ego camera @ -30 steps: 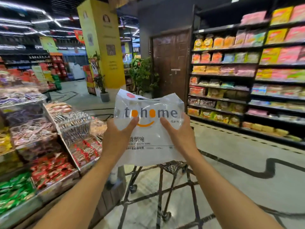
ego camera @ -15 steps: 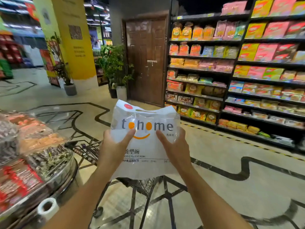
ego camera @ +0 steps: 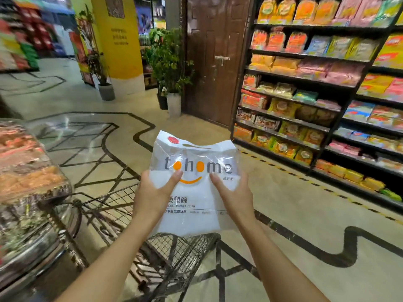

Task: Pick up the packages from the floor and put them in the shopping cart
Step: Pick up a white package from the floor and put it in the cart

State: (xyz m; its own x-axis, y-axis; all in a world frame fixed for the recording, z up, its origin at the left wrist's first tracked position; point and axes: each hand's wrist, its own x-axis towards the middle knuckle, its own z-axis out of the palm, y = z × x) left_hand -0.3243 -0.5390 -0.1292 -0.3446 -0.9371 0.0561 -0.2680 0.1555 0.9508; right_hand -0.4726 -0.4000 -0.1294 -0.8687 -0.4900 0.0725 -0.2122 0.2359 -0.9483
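Note:
A white plastic package [ego camera: 196, 210] printed with grey and orange letters and an orange smile is held upright in front of me. My left hand [ego camera: 152, 195] grips its left side, thumb across the front. My right hand [ego camera: 234, 196] grips its right side the same way. The package hangs just above the black wire shopping cart [ego camera: 174, 251], whose basket spreads below and to the left of my hands. The package covers part of the cart's far rim. No other package shows on the floor.
A curved display case of snacks [ego camera: 28, 186] stands close on the left, touching the cart's side. Tall black shelves of packaged goods [ego camera: 316, 94] line the right. Ahead are a brown door [ego camera: 209, 62], potted plants [ego camera: 172, 68] and a yellow pillar [ego camera: 122, 40].
The view has swung to the right and tilted down, bringing more cart basket into sight under the package. Both hands keep the same grip and the package sits lower over the cart.

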